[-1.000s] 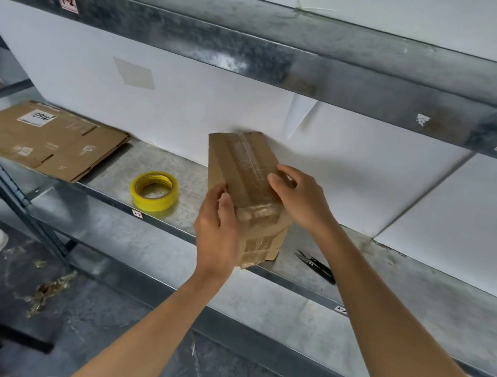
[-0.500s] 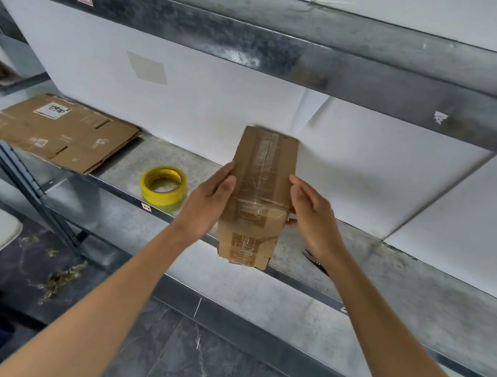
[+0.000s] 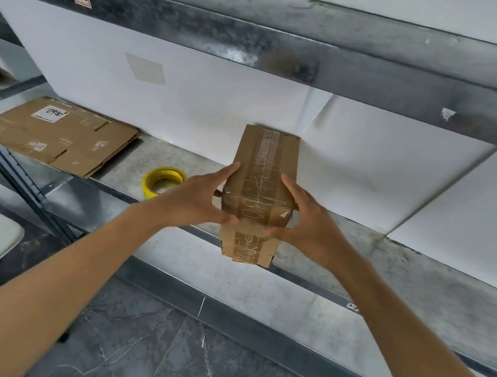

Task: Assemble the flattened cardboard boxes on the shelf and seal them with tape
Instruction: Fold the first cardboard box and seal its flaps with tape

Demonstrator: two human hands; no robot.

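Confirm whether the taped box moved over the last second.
Yes. The taped box turned: its far end, angled left toward the yellow tape roll before, now points squarely at the back wall.

Narrow brown cardboard box (image 3: 263, 171): assembled, clear tape along top seam and down the near end. Lies lengthwise at front edge of grey metal shelf (image 3: 423, 273), left hand (image 3: 196, 199) and right hand (image 3: 310, 221) clasping its sides. Flattened brown cardboard box (image 3: 58, 136), white label, flat at shelf's left. Yellow tape roll (image 3: 163, 181) lies flat between the two.
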